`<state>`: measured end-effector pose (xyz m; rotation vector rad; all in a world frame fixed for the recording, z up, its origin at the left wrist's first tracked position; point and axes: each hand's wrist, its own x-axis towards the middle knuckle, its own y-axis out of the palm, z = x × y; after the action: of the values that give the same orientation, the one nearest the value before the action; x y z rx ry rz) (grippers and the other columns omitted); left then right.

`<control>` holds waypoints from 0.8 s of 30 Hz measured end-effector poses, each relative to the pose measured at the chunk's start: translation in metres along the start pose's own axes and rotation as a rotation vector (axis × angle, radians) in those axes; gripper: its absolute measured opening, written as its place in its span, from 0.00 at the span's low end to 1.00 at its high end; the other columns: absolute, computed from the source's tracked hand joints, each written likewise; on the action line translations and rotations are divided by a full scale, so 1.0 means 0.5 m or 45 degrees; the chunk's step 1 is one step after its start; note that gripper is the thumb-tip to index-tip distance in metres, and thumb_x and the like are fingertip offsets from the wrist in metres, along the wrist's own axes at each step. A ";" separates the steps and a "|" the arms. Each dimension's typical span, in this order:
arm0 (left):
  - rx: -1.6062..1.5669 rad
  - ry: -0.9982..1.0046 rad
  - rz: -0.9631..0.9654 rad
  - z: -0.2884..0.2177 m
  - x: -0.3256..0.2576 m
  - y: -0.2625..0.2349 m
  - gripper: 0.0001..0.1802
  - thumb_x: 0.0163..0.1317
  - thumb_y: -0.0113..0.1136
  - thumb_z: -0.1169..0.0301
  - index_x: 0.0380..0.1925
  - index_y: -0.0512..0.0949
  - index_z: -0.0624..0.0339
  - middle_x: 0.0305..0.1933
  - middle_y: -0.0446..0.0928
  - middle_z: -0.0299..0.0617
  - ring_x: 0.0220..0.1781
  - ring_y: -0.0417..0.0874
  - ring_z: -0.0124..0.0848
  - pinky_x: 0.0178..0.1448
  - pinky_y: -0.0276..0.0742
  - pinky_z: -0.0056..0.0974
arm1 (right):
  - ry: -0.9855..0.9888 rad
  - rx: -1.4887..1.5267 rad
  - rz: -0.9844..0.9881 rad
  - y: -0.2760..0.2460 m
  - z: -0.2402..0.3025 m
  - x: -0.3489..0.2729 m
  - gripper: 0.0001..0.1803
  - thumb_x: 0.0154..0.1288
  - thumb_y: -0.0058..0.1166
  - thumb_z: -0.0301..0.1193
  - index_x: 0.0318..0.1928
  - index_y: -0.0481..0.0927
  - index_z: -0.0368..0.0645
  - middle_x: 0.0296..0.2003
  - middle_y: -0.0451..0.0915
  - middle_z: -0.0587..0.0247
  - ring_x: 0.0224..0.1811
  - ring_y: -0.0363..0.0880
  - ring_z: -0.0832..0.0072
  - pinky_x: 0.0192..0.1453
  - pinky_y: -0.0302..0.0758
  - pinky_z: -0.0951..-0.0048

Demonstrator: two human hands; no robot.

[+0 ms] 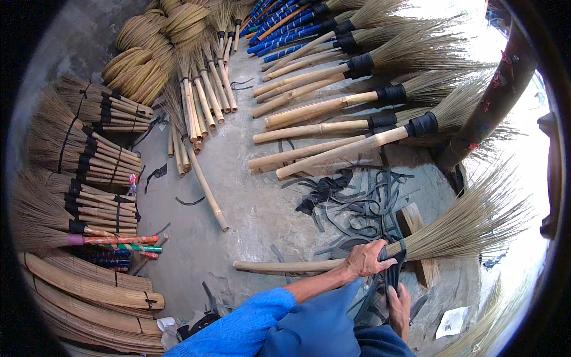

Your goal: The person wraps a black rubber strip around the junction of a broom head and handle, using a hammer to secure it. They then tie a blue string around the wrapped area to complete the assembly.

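A grass broom [455,229] lies across in front of me, its bamboo handle [291,266] to the left and its bristles fanned to the right. My left hand [367,260] is closed around the broom at its neck, where handle and bristles meet. Black rubber strip [392,276] wraps the neck and hangs down from it. Just below, my right hand [399,304] grips that strip, its fingers closed. A wooden block [427,275] sits under the bristles, partly hidden by them.
Tangled rubber strips [357,202] lie beyond the broom. Finished-looking brooms [333,110] line the far right beside a dark post [493,95]. Bundled brooms [101,152] and stick bundles [95,285] fill the left. A loose bamboo stick [206,190] rests on the floor.
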<state>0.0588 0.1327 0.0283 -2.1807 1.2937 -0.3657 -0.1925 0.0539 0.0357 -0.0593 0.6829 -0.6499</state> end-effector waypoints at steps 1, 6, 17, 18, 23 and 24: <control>-0.011 -0.010 0.006 0.001 -0.003 0.002 0.38 0.68 0.74 0.37 0.59 0.81 0.61 0.48 0.89 0.56 0.50 0.92 0.60 0.53 0.88 0.59 | -0.423 -0.421 -0.166 -0.025 -0.031 -0.060 0.15 0.78 0.64 0.36 0.52 0.84 0.35 0.39 0.84 0.49 0.38 0.82 0.58 0.46 0.77 0.51; -0.029 0.005 0.024 -0.001 -0.004 -0.001 0.37 0.69 0.73 0.38 0.58 0.80 0.60 0.47 0.88 0.56 0.49 0.92 0.60 0.52 0.88 0.59 | 0.418 -0.360 0.254 -0.262 -0.185 -0.264 0.20 0.74 0.68 0.33 0.61 0.88 0.39 0.54 0.90 0.47 0.68 0.84 0.52 0.70 0.78 0.51; 0.035 0.000 0.017 0.006 0.007 0.001 0.41 0.64 0.73 0.31 0.53 0.82 0.59 0.50 0.90 0.59 0.53 0.93 0.61 0.56 0.87 0.60 | 1.126 -0.845 0.099 -0.295 -0.388 -0.676 0.22 0.78 0.64 0.36 0.63 0.84 0.36 0.53 0.87 0.37 0.59 0.85 0.44 0.65 0.80 0.48; 0.026 -0.012 0.009 0.005 0.006 0.001 0.39 0.64 0.76 0.34 0.53 0.82 0.59 0.48 0.90 0.58 0.51 0.93 0.60 0.55 0.88 0.59 | 1.147 -0.893 0.127 -0.282 -0.377 -0.705 0.22 0.78 0.64 0.36 0.64 0.83 0.35 0.53 0.86 0.37 0.59 0.85 0.44 0.65 0.80 0.47; -0.035 -0.054 0.058 -0.005 0.009 -0.010 0.38 0.64 0.78 0.38 0.57 0.83 0.60 0.48 0.91 0.59 0.51 0.93 0.61 0.55 0.87 0.59 | 0.589 -0.960 -0.293 -0.204 -0.237 -0.613 0.23 0.80 0.62 0.37 0.65 0.81 0.34 0.53 0.85 0.32 0.55 0.86 0.40 0.62 0.81 0.46; -0.025 -0.052 0.055 -0.009 0.010 -0.011 0.39 0.64 0.78 0.38 0.58 0.83 0.61 0.48 0.91 0.59 0.51 0.93 0.61 0.55 0.87 0.59 | 0.241 -0.787 -0.547 -0.176 -0.203 -0.534 0.25 0.77 0.65 0.35 0.68 0.80 0.35 0.59 0.83 0.33 0.64 0.81 0.36 0.70 0.78 0.47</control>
<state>0.0630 0.1290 0.0350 -2.1619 1.3250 -0.2913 -0.4581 0.1528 0.1303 -0.7400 1.0502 -0.8399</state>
